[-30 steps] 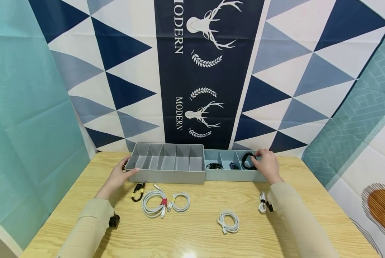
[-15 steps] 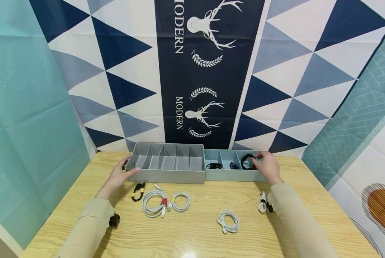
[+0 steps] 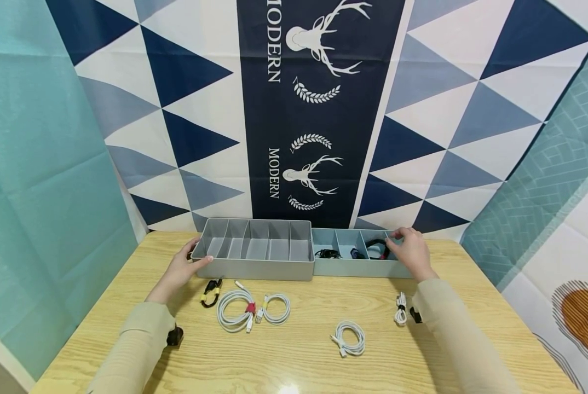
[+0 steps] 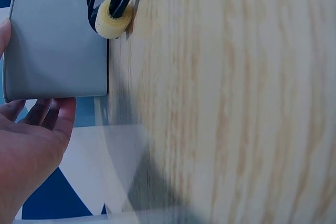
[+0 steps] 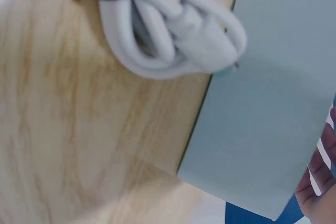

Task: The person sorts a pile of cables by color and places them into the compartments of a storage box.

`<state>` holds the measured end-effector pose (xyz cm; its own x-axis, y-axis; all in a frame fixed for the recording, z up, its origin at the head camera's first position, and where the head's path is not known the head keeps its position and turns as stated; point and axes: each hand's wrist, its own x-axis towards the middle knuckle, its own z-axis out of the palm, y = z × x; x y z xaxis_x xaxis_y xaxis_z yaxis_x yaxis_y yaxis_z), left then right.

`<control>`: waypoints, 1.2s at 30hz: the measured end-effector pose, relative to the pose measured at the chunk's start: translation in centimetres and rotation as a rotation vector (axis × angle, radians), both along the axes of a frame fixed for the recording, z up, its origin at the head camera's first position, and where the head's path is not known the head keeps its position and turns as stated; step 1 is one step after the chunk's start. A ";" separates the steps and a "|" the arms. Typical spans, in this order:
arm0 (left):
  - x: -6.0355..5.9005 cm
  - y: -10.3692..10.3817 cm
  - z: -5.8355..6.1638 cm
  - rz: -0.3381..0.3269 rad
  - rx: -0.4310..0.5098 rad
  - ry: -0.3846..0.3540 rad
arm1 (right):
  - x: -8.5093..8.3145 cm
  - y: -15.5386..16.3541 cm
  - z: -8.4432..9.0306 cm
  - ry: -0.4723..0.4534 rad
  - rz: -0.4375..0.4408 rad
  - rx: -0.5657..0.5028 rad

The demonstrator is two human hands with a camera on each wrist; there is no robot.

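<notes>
My left hand grips the left end of a grey divided organizer box. In the left wrist view its thumb lies on the front wall and its fingers curl at the end. My right hand is over the right end of a light blue divided box, its fingertips at a coiled black cable with a red tie, which it appears to pinch at the third compartment. The hand hides part of the coil. A black cable bundle and a dark blue one lie in the other compartments.
On the wooden table lie a black cable with yellow ties, a white cable with a red tie, a white cable with a yellow tie, a white coil and a white bundle. A patterned cloth hangs behind.
The black coil has tipped lower into the third compartment and its red tie has come into sight. My right hand has shifted slightly right. My left hand has stayed put.
</notes>
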<state>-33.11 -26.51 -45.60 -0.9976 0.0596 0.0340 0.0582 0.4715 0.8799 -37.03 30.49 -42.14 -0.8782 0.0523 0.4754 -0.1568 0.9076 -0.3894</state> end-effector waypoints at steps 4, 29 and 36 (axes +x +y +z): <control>0.0 0.0 0.0 -0.004 -0.003 0.003 | 0.2 0.0 0.5 -0.028 0.014 -0.008; 0.0 -0.2 -0.1 -0.014 -0.008 -0.007 | 1.8 -0.8 3.8 0.018 0.235 0.041; 0.1 -0.2 0.0 -0.007 -0.010 -0.005 | 2.2 -1.7 5.0 0.044 0.317 0.030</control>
<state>-33.00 -26.67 -45.64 -0.9973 0.0673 0.0279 0.0569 0.4797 0.8756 -34.88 28.75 -37.12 -0.8273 -0.2350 0.5102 -0.4494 0.8218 -0.3502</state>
